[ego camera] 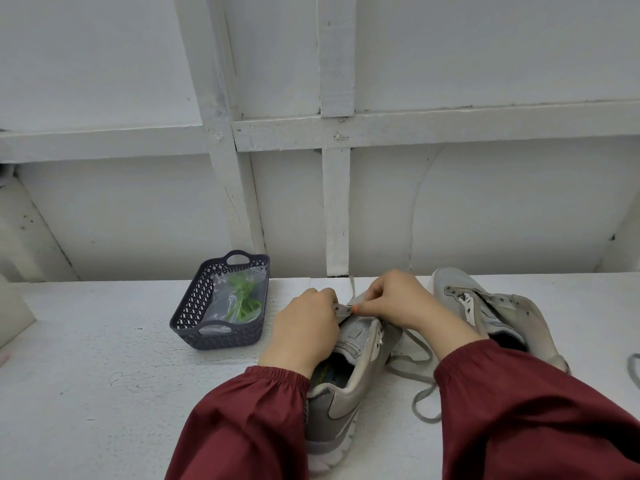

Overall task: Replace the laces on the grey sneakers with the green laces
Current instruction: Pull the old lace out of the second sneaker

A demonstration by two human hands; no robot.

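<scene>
A grey sneaker (349, 382) lies on the white table in front of me, heel toward me. My left hand (304, 327) grips its left eyelet flap near the toe. My right hand (398, 299) pinches the right eyelet flap and the grey lace (420, 379), which trails loose on the table to the right. A second grey sneaker (491, 313) lies at the right with bare eyelets. The green laces (244, 301) sit in a clear bag inside a dark basket (194, 306) at the left.
A white panelled wall (336, 202) rises right behind the table. Another grey lace end (633, 370) shows at the far right edge. A pale object (10, 317) sits at the left edge. Bare table surface (104, 393) lies at the front left.
</scene>
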